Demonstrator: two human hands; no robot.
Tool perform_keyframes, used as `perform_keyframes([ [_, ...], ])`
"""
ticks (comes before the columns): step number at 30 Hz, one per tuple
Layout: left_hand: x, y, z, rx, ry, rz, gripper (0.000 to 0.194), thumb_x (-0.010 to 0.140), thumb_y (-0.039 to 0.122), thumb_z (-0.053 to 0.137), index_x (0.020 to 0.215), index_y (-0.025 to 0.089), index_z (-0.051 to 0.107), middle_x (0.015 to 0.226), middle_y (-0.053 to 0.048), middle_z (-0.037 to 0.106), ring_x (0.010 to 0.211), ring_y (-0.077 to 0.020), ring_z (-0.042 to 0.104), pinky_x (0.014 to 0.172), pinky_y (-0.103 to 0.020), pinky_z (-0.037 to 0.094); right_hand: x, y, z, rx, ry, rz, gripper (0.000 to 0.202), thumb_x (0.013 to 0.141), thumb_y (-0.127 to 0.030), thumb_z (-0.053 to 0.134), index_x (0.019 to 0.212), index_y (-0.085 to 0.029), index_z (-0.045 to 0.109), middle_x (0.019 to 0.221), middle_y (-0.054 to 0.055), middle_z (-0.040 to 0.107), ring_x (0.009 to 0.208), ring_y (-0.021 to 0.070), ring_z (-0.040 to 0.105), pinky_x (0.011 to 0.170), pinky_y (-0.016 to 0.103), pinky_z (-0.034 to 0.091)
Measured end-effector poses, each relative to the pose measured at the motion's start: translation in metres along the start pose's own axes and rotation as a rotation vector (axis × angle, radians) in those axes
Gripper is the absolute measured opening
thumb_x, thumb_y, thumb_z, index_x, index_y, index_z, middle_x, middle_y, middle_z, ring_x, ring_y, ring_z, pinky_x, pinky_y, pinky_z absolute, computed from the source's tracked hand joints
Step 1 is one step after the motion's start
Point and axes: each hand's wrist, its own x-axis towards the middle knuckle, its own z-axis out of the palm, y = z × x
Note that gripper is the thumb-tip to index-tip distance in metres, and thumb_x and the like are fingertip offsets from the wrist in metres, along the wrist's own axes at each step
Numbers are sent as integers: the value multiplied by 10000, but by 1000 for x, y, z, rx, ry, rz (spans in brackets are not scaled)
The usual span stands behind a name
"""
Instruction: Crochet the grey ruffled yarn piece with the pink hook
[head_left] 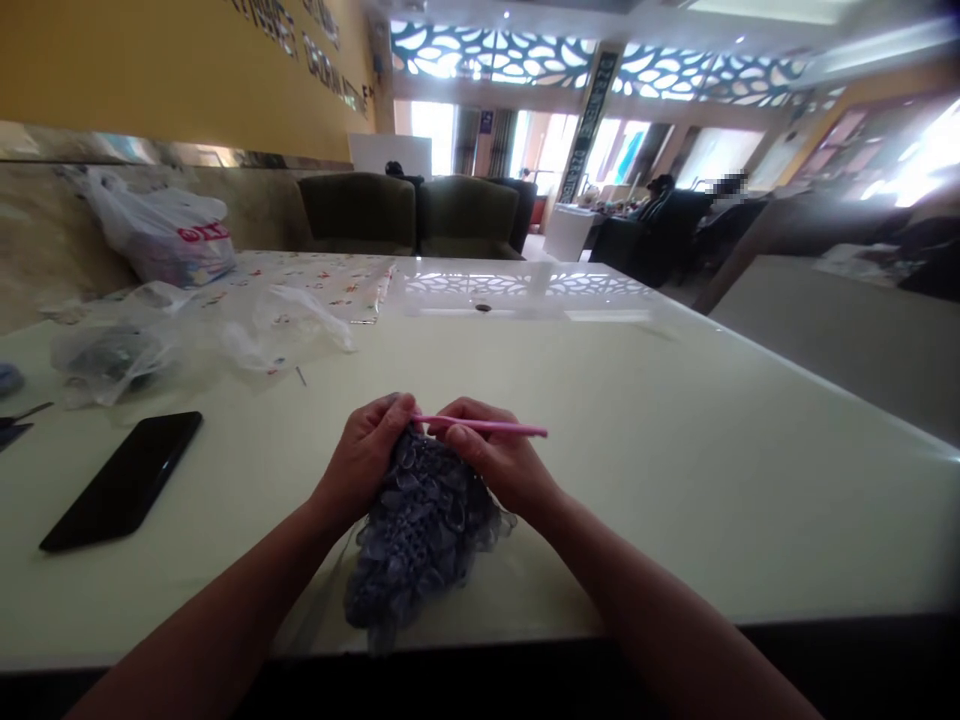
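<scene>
The blue knit (420,540) lies at the near edge of the surface (712,450), its long side going from that edge up to both hands. The left hand (367,450) pinches its top. The right hand (502,460) holds the pink hook (517,429), tip by the left thumb. The right edge is well apart. The phone (124,485) is toward the left edge; a white bag (176,240) sits by the far left corner.
</scene>
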Motion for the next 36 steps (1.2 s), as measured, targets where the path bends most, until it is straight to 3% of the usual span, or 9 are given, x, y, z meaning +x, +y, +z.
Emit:
perform_keyframes([
  [3, 0, 3, -1, 169, 160, 150, 378, 923, 468, 555, 694, 169, 580, 621, 27, 513, 567, -98, 436, 529, -209, 362, 1, 4, -1, 65, -133, 107, 211, 843, -376, 688, 849, -166, 692, 745, -5, 600, 685, 121, 527, 628, 245, 409],
  [7, -3, 7, -3, 372, 259, 309, 361, 964, 415, 484, 702, 181, 568, 622, 15, 540, 575, -119, 471, 545, -228, 381, 5, 10, -5, 70, -184, -108, 174, 876, -341, 662, 836, -173, 690, 797, 14, 611, 783, 159, 564, 734, 293, 448],
  [11, -4, 14, -7, 743, 382, 557, 286, 958, 346, 497, 734, 189, 582, 610, 7, 571, 563, -135, 507, 565, -243, 376, 10, 15, -5, -247, -17, -257, 97, 890, -250, 629, 832, -193, 683, 814, 28, 615, 836, 176, 560, 824, 335, 458],
  [14, -2, 18, -6, 1084, 355, 694, 260, 952, 355, 501, 793, 185, 618, 737, -52, 674, 662, -177, 589, 642, -272, 385, 10, 17, -1, -353, 99, -225, 68, 822, -232, 688, 882, -201, 678, 954, 45, 627, 942, 190, 555, 850, 335, 455],
  [19, 11, 16, 9, 1167, 173, 464, 377, 969, 450, 417, 769, 190, 604, 695, -52, 658, 636, -188, 573, 606, -279, 336, 13, 16, -4, 40, -39, 20, 140, 770, -177, 573, 881, -168, 657, 940, 31, 646, 850, 149, 580, 737, 262, 471],
  [27, 64, -23, 39, 1021, -148, 264, 374, 966, 388, 436, 697, 176, 587, 678, -24, 645, 693, -175, 592, 667, -275, 424, 12, 34, -43, -447, 129, 261, 81, 655, -103, 515, 609, -164, 543, 571, -26, 497, 573, 126, 464, 582, 250, 405],
  [31, 80, -52, 66, 1019, -248, 175, 282, 970, 378, 515, 906, 137, 647, 855, -35, 669, 788, -167, 635, 753, -338, 517, -29, 33, -39, -672, 307, 178, 195, 778, -90, 528, 938, -156, 618, 1041, 116, 603, 1017, 251, 526, 925, 408, 416],
  [34, 88, -65, 83, 1022, -309, 120, 288, 948, 375, 574, 1106, 140, 624, 1054, -68, 661, 886, -185, 652, 784, -383, 557, -65, 31, -21, -958, 18, -177, 101, 890, -199, 550, 949, -174, 629, 1140, 118, 583, 1132, 267, 490, 1058, 440, 362],
  [36, 93, -66, 90, 1026, -358, 102, 296, 948, 370, 575, 1130, 141, 619, 1082, -74, 657, 907, -193, 653, 793, -388, 560, -82, 32, -10, -1076, -135, -226, 113, 919, -261, 568, 882, -167, 620, 1001, 104, 601, 1038, 260, 523, 995, 423, 428],
])
